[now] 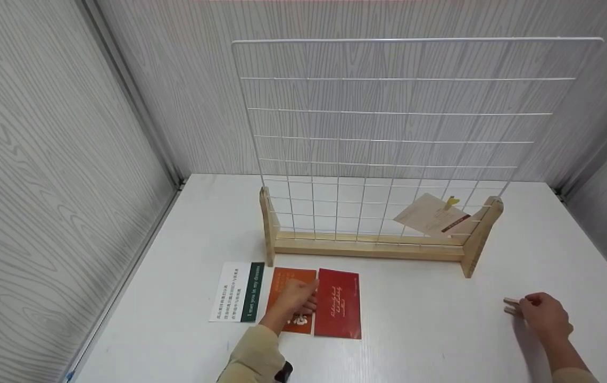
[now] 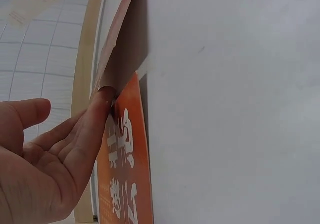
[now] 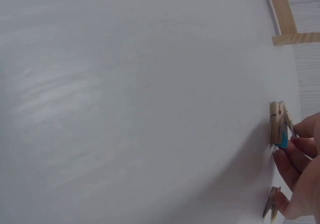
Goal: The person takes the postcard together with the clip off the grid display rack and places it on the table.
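Observation:
My left hand (image 1: 295,298) reaches over an orange card (image 1: 280,279) with white characters. Its fingertips are under the left edge of a red card (image 1: 338,306), and the left wrist view shows that edge tipped up, with the thumb (image 2: 36,110) apart from it. On the right, my right hand (image 1: 548,316) pinches a wooden clothespin (image 3: 276,124) with a blue piece at one end. A second clothespin (image 3: 270,204) is by the lower part of that hand; whether the hand holds it is unclear.
A white wire grid (image 1: 417,40) stands upright in a wooden base (image 1: 367,249) at the back. One pale card (image 1: 424,217) hangs tilted on it from a yellow clip (image 1: 450,202). Left of the orange card lies a white card with a green strip (image 1: 252,292).

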Motion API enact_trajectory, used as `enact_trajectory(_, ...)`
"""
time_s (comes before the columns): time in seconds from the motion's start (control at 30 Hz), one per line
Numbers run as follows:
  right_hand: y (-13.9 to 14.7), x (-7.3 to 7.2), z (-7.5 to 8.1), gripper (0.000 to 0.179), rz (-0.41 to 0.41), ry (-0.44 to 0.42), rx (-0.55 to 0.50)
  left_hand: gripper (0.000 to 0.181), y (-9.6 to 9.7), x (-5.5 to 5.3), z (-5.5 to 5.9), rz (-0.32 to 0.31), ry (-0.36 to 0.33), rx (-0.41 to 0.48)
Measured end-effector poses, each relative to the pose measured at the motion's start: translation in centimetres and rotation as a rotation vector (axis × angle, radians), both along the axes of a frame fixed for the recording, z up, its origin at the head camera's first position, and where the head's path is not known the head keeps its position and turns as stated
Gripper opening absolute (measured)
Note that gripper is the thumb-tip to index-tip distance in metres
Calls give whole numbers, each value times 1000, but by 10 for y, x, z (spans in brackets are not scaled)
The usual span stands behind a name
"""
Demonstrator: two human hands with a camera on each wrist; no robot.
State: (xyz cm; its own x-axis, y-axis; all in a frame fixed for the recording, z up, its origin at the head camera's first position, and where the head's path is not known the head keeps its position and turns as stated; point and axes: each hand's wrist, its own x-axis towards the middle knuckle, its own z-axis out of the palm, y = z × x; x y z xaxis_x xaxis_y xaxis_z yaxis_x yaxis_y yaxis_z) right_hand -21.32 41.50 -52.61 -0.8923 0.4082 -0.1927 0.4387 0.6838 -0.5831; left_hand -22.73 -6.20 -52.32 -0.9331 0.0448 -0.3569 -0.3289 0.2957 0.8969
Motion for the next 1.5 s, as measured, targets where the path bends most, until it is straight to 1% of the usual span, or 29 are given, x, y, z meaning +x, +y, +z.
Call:
enact_trajectory(0.13, 2, 0, 2, 40, -4, -17, 4, 54, -1, 0, 1, 4, -10, -1)
enact_trajectory(0.27, 4, 2, 3, 40, 1, -25, 5, 61, -3, 0, 3, -15, -2, 6)
enact_trajectory(0.5, 4, 3, 3, 39, -5, -30, 7, 52, -1, -2, 7, -2, -23, -11)
enact_trajectory(0.7, 6, 4, 5, 41, 4, -31, -5, 52, 0, -2, 9, -9, 20, -26)
enact_trajectory(0.8, 8, 5, 6, 41, 8, -24, -1, 51, -1, -2, 11, -9, 21, -26)
enact_trajectory(0.87, 9, 5, 7, 41, 12, -19, 3, 53, -3, -3, 12, -11, 21, -25)
enact_trajectory(1.0, 10, 6, 10, 41, 25, 6, 6, 58, -6, -5, 14, -18, 29, -12)
enact_trajectory(1.13, 11, 6, 14, 41, 47, 44, 17, 55, -10, -10, 18, -27, 50, 10)
enact_trajectory(1.23, 10, 6, 18, 40, 71, 74, 31, 53, -13, -14, 22, -4, 44, 15)
enact_trajectory(1.37, 10, 9, 23, 40, 101, 112, 35, 51, -17, -21, 27, 37, 15, 2)
enact_trajectory(1.5, 12, 10, 29, 40, 103, 134, 40, 47, -21, -26, 31, 62, -1, -1)
